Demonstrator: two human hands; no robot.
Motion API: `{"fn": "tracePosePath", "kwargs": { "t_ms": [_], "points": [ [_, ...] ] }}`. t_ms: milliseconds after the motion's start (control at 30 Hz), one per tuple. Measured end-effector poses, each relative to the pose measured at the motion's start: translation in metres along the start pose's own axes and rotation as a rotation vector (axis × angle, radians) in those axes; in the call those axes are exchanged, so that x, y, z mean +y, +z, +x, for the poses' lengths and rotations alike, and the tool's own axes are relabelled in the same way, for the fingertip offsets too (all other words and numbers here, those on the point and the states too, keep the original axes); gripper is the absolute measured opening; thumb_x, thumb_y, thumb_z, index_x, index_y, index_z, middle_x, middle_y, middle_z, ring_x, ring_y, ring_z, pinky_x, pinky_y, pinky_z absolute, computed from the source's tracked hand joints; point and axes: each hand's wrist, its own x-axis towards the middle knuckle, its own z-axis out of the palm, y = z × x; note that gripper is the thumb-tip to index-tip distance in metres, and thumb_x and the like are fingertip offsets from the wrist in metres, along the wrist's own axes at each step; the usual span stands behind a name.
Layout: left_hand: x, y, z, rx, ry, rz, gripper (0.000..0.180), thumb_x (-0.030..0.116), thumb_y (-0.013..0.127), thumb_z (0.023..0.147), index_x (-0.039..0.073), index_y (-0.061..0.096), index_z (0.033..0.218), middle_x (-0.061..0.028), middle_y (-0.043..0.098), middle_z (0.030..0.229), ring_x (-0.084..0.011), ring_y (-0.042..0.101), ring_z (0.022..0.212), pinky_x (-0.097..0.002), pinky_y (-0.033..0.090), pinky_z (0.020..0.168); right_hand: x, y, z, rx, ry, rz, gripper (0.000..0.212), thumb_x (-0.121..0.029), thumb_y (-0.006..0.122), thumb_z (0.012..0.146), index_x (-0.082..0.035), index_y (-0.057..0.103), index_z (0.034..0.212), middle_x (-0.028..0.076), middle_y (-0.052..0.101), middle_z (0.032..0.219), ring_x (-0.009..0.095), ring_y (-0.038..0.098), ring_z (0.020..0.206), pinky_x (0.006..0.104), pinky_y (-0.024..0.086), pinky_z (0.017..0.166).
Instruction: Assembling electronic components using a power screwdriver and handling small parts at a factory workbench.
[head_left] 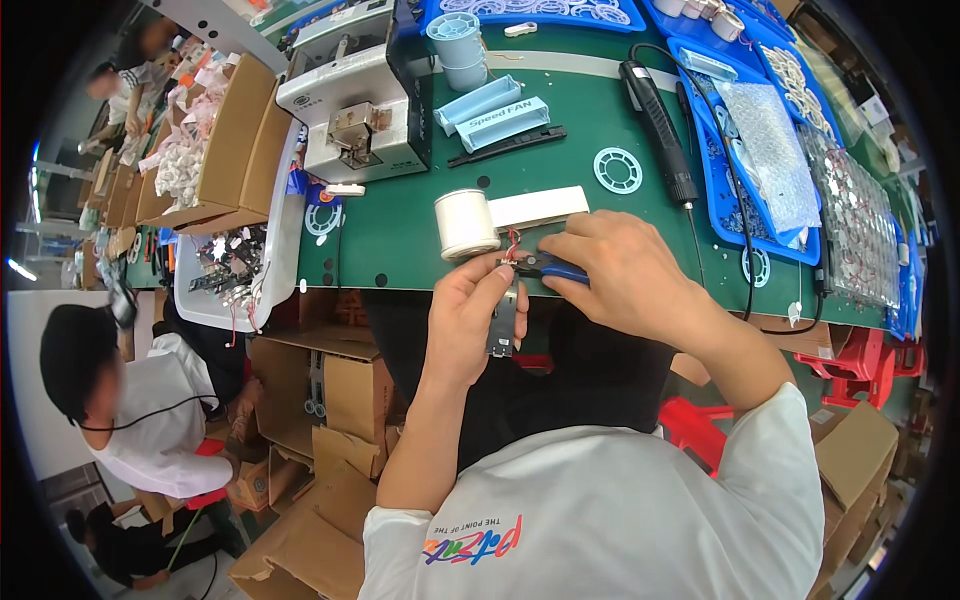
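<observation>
My left hand (462, 318) is closed around a slim black plastic part (502, 335), held upright at the table's near edge. Thin red wires (514, 240) run from its top end toward a white housing, made of a round drum (466, 225) and a long flat arm (540, 207). In my right hand (625, 268) are blue-handled pliers (558, 267), gripped with the fingers around the handles. The jaws meet the top of the black part, beside my left thumb. What exactly lies between them is too small to tell.
A metal bench machine (360, 115) stands at the far left. Near it lie light blue housings (500, 118) and a black strip (507, 146). An electric screwdriver (658, 130) and blue trays (715, 200) are to the right. A white bin (285, 265) holds black parts. Another person (150, 400) sits left.
</observation>
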Motion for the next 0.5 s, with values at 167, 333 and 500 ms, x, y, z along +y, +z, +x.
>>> {"fn": "tracePosePath", "kwargs": {
  "t_ms": [167,333,500],
  "points": [
    [0.0,0.002,-0.001,0.018,0.016,-0.014,0.024,0.011,0.057,0.104,-0.003,0.066,0.122,-0.0081,0.066,0.076,-0.0142,0.059,0.052,-0.0246,0.045,0.048,-0.001,0.01,-0.002,0.081,-0.036,-0.03,0.031,-0.013,0.08,0.083,-0.008,0.072,0.113,0.009,0.063,0.099,0.027,0.062,0.086,0.0352,0.05,0.078],
    [0.002,0.007,-0.001,0.053,0.002,-0.022,0.025,0.012,0.057,0.104,-0.003,0.067,0.121,-0.008,0.066,0.076,-0.0142,0.059,0.052,-0.0245,0.045,0.047,-0.003,0.024,-0.007,0.265,-0.063,-0.135,0.034,-0.013,0.081,0.082,-0.009,0.071,0.115,0.007,0.062,0.103,0.025,0.059,0.085,0.0336,0.048,0.075],
    [0.005,0.004,-0.001,0.029,-0.009,-0.012,0.026,0.013,0.057,0.104,-0.004,0.068,0.121,-0.0081,0.066,0.075,-0.0138,0.058,0.052,-0.0246,0.045,0.046,0.002,0.022,-0.009,0.31,-0.013,-0.159,0.033,-0.015,0.081,0.084,-0.009,0.07,0.115,0.006,0.062,0.106,0.025,0.058,0.087,0.0356,0.047,0.078]
  ]
}}
